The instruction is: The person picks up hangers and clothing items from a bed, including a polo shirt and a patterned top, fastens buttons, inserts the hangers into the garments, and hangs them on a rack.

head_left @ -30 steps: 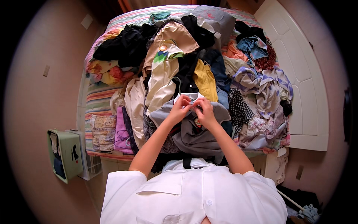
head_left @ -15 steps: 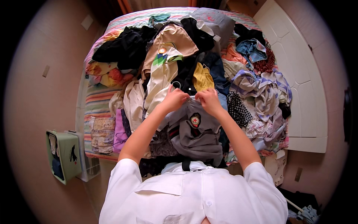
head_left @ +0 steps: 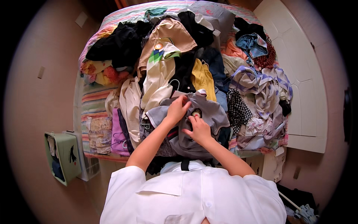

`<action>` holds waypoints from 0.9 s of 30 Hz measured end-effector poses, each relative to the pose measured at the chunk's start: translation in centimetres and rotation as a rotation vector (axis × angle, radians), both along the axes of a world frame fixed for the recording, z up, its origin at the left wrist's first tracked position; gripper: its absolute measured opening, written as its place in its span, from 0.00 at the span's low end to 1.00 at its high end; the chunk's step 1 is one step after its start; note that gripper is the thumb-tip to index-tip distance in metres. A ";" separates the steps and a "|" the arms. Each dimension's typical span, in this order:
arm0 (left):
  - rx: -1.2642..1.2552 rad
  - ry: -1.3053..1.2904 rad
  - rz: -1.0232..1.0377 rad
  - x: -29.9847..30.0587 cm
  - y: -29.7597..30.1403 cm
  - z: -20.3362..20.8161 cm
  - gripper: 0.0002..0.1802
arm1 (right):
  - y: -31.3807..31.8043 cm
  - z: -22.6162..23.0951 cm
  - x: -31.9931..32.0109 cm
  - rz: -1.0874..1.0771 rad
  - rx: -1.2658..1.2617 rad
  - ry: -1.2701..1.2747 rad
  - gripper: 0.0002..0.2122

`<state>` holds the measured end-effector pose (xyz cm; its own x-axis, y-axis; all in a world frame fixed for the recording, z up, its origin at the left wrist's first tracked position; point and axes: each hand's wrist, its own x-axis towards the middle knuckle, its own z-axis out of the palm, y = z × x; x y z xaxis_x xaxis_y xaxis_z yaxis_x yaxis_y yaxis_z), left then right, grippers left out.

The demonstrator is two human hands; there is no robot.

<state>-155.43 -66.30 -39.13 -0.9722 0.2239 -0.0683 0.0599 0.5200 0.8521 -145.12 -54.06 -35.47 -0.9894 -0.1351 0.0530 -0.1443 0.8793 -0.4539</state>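
A grey short-sleeved shirt (head_left: 215, 115) with a round dark badge lies spread across the near middle of the clothes pile, collar pointing away from me. My left hand (head_left: 177, 109) rests by its collar, fingers bent but apart, with nothing plainly gripped. Lower down, my right hand (head_left: 198, 129) lies open on the shirt's front, fingertips touching the badge and thumb spread to the side. Just beyond the collar a pale hanger hook (head_left: 173, 82) shows against black cloth. A yellow garment (head_left: 202, 79) and a cream garment (head_left: 158, 80) lie past the shirt.
Heaped clothes cover most of the striped bed (head_left: 97, 99), with a grey bag-like bundle (head_left: 212, 15) at the far end. A green bin (head_left: 71, 156) stands at the left. To the right is a white panel (head_left: 302, 86). Hangers lie on purple cloth (head_left: 118, 130).
Both hands have let go of the shirt's collar and come nearer, the right one onto the badge area. The shirt, earlier held up by its collar, now lies flatter with its sleeves spread.
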 end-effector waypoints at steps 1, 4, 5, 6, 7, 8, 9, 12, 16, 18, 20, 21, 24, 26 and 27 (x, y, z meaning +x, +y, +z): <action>0.050 0.008 0.050 -0.5 0.2 -1.3 0.18 | -0.4 -0.6 0.3 -0.006 0.060 -0.040 0.20; 0.037 -0.180 0.039 -2.6 2.4 -1.0 0.22 | -0.5 -4.4 0.1 0.005 0.054 -0.150 0.16; 0.036 -0.180 0.035 -3.2 2.6 -1.3 0.22 | -0.7 -5.3 0.0 0.048 -0.019 -0.221 0.13; -0.068 -0.185 0.003 -3.7 2.7 -2.0 0.22 | -0.9 -5.0 0.1 0.050 -0.020 -0.219 0.13; -0.171 -0.191 -0.030 -3.9 2.7 -2.6 0.23 | -1.1 -4.7 0.4 0.090 -0.124 -0.290 0.11; -0.172 -0.189 -0.029 -4.0 2.9 -3.2 0.23 | -1.2 -4.0 0.7 0.128 -0.228 -0.360 0.09; -0.188 -0.204 -0.056 -4.0 2.9 -3.8 0.23 | -1.3 -2.4 0.8 0.049 -0.293 -0.471 0.07; -0.111 -0.209 -0.083 -3.5 3.3 -4.0 0.18 | 0.3 -2.7 2.0 0.074 -0.385 -0.533 0.08; -0.330 -0.227 -0.185 -2.6 2.7 -1.6 0.11 | 2.5 -2.9 4.0 0.066 -0.449 -0.605 0.08; -0.412 -0.081 -0.243 -2.2 2.3 -0.9 0.09 | 2.8 -2.6 4.6 0.004 -0.495 -0.530 0.08; -0.445 0.001 -0.252 -2.1 2.0 -0.5 0.09 | 2.6 -2.0 4.5 0.030 -0.489 -0.535 0.13; -0.469 0.312 -0.297 -2.2 1.8 -0.6 0.10 | 1.9 -1.2 4.4 -0.125 -0.413 -0.542 0.16; -0.519 0.576 -0.399 -3.5 2.0 -1.7 0.08 | 0.9 -2.0 3.6 -0.296 -0.284 -0.431 0.26; -0.650 0.149 -0.586 -4.5 2.8 -1.7 0.07 | 0.3 -2.2 2.0 -0.317 -0.056 -0.479 0.24; -0.629 0.166 -0.598 -4.6 2.9 -1.8 0.05 | 0.5 -2.2 1.4 -0.252 -0.031 -0.500 0.20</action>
<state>-160.01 -63.40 -40.97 -0.7125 0.6666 -0.2188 0.5695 0.7317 0.3746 -143.71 -53.60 -37.72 -0.8966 0.1027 -0.4308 0.3076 0.8442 -0.4391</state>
